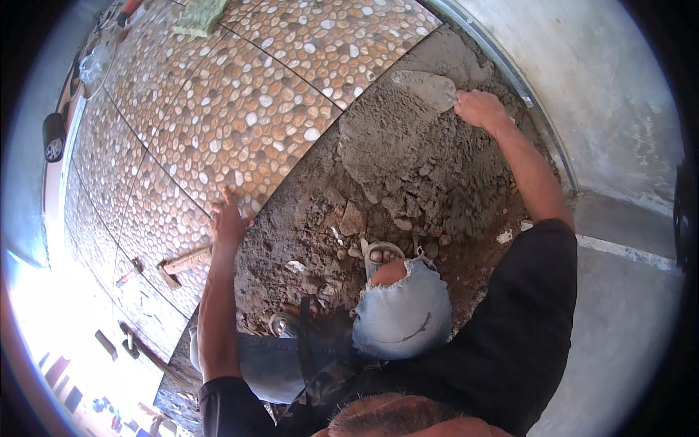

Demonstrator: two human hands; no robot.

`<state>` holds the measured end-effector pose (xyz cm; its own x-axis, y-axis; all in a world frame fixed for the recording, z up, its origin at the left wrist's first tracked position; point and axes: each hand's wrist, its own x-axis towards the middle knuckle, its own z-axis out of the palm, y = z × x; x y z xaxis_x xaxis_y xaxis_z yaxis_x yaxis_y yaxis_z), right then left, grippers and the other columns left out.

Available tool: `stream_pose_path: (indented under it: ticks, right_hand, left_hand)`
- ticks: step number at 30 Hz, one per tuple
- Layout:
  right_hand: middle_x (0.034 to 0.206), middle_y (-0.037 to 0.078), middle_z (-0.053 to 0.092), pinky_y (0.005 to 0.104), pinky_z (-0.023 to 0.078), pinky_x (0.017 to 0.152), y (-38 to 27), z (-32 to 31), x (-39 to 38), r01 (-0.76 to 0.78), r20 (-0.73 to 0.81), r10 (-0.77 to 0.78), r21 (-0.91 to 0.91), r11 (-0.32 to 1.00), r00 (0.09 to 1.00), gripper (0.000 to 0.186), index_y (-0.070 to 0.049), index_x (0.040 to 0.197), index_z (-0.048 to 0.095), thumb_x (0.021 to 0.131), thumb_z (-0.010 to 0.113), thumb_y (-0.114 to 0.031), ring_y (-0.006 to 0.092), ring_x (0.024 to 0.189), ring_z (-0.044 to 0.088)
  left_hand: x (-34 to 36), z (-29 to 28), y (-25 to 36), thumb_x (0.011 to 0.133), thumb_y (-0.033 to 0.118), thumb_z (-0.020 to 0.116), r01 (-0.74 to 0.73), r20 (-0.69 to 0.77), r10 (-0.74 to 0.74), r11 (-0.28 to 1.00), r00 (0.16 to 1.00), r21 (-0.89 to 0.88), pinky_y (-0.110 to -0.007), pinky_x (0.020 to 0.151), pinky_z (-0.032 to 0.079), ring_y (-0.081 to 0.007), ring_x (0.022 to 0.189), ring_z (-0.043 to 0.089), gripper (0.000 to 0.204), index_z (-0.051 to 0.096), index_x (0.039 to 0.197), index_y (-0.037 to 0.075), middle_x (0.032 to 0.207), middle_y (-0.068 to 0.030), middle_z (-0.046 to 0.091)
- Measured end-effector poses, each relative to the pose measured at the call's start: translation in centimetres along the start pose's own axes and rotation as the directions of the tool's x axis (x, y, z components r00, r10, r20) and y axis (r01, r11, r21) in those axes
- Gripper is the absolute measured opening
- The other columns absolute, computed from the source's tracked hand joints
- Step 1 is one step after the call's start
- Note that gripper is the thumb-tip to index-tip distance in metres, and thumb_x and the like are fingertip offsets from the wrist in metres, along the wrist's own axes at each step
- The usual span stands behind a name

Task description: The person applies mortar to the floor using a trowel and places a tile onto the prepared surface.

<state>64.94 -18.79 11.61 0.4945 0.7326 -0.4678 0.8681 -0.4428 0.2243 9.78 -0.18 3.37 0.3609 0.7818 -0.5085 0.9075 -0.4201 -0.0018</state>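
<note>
My right hand grips a trowel at the upper right, its blade lying on wet grey mortar beside the pebble-patterned tiles. My left hand rests with fingers apart on the tiles near their edge. A wooden-handled hammer lies just left of my left forearm, partly hidden behind it. Below the mortar, loose rubble surrounds my sandalled foot.
A wall with a metal strip along its base bounds the right side. Small tools lie at lower left, a green cloth and plastic bag at top left. A car wheel shows at far left.
</note>
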Motion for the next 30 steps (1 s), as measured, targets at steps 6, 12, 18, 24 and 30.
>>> stream_pose_path:
  ticks: [6, 12, 18, 24, 30]
  right_hand:
    - [0.105, 0.018, 0.062, 0.047, 0.049, 0.083, 2.1, -1.0, 1.6, -0.07, 0.059, 0.069, 0.011, 0.997, 0.996, 0.037, -0.008, 0.114, 0.058, 0.09, 0.043, -0.031, 0.0349, 0.097, 0.06]
    - [0.11, 0.02, 0.06, 0.0489, 0.048, 0.083, 4.6, -0.4, 3.9, -0.162, 0.084, 0.155, 0.092, 0.982, 0.984, 0.04, -0.002, 0.112, 0.057, 0.091, 0.042, -0.032, 0.0368, 0.099, 0.059]
    - [0.106, 0.021, 0.062, 0.0498, 0.048, 0.083, 0.8, -0.1, -1.4, -0.027, 0.076, 0.023, 0.058, 0.998, 0.997, 0.037, -0.003, 0.109, 0.057, 0.091, 0.04, -0.03, 0.0371, 0.099, 0.059]
    - [0.102, 0.021, 0.061, 0.0486, 0.048, 0.082, 7.8, 1.2, 3.7, -0.13, -0.031, 0.131, 0.034, 0.991, 0.991, 0.037, -0.004, 0.111, 0.053, 0.093, 0.039, -0.034, 0.0364, 0.098, 0.059]
    - [0.099, 0.02, 0.061, 0.0469, 0.049, 0.07, 10.2, 1.0, 8.1, -0.255, 0.014, 0.256, 0.167, 0.952, 0.967, 0.038, -0.001, 0.111, 0.051, 0.094, 0.038, -0.033, 0.0315, 0.087, 0.062]
  left_hand:
    - [-0.6, -0.9, 0.6, 0.07, 0.021, 0.077, 0.022, 0.067, -0.015, 0.994, 0.998, -0.109, -0.049, 0.097, 0.037, -0.0515, 0.114, 0.045, 0.105, 0.005, 0.145, 0.008, 0.131, -0.0474, 0.021]
    - [-0.5, -1.1, 0.9, 0.07, 0.022, 0.078, 0.023, 0.071, -0.016, 0.994, 0.997, -0.107, -0.049, 0.095, 0.039, -0.0522, 0.114, 0.045, 0.104, 0.006, 0.145, 0.009, 0.131, -0.0469, 0.021]
    - [-0.4, -0.1, 0.1, 0.066, 0.025, 0.08, -0.003, -0.025, 0.003, 1.0, 1.0, -0.008, -0.047, 0.085, 0.047, -0.052, 0.105, 0.051, 0.111, 0.004, 0.145, 0.011, 0.128, -0.0458, 0.028]
    - [-0.8, -1.3, 0.9, 0.067, 0.026, 0.079, -0.019, 0.041, 0.022, 0.997, 0.999, -0.072, -0.048, 0.086, 0.046, -0.0522, 0.106, 0.05, 0.109, 0.004, 0.145, 0.011, 0.128, -0.0451, 0.029]
    - [-0.6, -1.2, 0.8, 0.067, 0.025, 0.079, -0.034, 0.01, 0.035, 0.998, 0.999, -0.058, -0.047, 0.087, 0.046, -0.0522, 0.107, 0.049, 0.109, 0.005, 0.145, 0.011, 0.127, -0.0446, 0.031]
